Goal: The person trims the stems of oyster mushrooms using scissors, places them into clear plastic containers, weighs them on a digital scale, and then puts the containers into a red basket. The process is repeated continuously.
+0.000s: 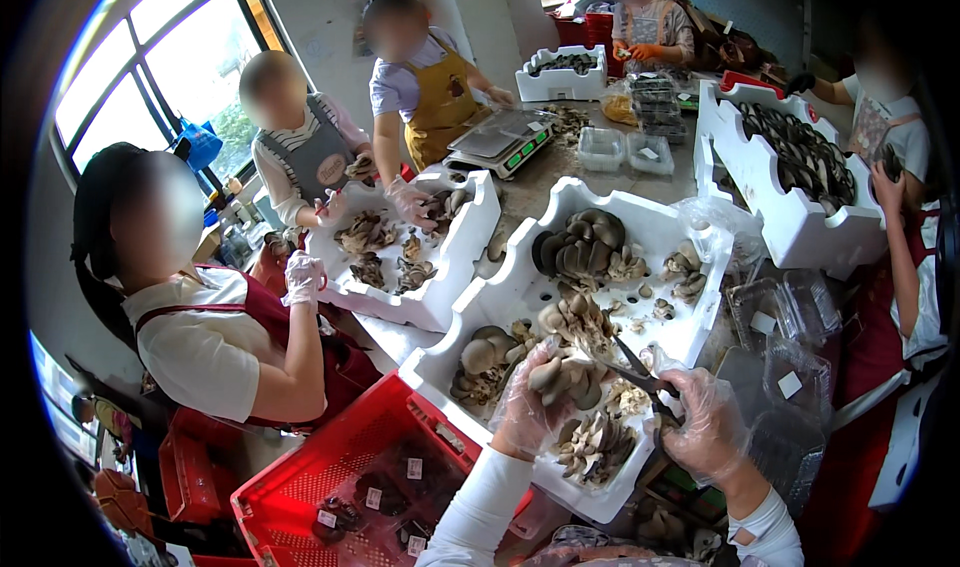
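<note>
The left hand (530, 397), in a thin clear plastic glove, is closed around a grey-brown cluster of oyster mushrooms (565, 382). This cluster is above the near part of a large white foam box with notched rim (655, 219). The right hand (706, 417), in a similar glove, grips the handles of a pair of dark metal scissors (637, 369). The blades point to the left and far, toward the mushrooms; whether they touch the cluster, I cannot tell.

In the same box, dark, big-capped mushrooms (580, 245) lie at the far left, and smaller pale clumps (685, 267) lie at the right. Near and left of the box is a red perforated plastic crate (275, 492), which holds transparent packs with white labels. To the right there are empty clear plastic trays (795, 372). Farther left, co-workers' gloved hands (410, 204) are at a second white foam box (468, 247). Beyond it is a silver flat-topped weighing scale (497, 137).
</note>
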`<move>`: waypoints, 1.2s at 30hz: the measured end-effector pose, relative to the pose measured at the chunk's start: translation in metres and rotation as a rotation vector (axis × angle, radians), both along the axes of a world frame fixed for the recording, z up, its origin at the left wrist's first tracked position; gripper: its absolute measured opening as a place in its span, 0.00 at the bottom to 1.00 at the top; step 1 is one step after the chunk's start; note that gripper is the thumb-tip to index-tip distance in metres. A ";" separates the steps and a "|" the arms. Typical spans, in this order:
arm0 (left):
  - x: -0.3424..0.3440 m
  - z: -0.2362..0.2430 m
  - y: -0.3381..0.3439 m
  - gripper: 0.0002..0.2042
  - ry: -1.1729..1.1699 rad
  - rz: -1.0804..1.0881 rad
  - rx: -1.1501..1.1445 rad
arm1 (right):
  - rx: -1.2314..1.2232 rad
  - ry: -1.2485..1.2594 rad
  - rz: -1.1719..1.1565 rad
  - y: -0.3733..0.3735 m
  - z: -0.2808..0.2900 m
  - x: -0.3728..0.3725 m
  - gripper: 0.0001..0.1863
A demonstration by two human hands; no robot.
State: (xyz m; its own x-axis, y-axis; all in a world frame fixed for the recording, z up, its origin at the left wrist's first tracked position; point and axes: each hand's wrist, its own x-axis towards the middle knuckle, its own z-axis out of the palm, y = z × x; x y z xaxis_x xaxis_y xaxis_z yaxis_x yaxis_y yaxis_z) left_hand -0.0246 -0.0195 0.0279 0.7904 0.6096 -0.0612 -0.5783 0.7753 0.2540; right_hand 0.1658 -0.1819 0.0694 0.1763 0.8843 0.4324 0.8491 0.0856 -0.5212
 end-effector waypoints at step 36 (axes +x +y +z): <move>0.013 -0.042 -0.030 0.30 0.258 0.181 0.262 | -0.201 0.192 -0.024 -0.016 -0.018 -0.025 0.28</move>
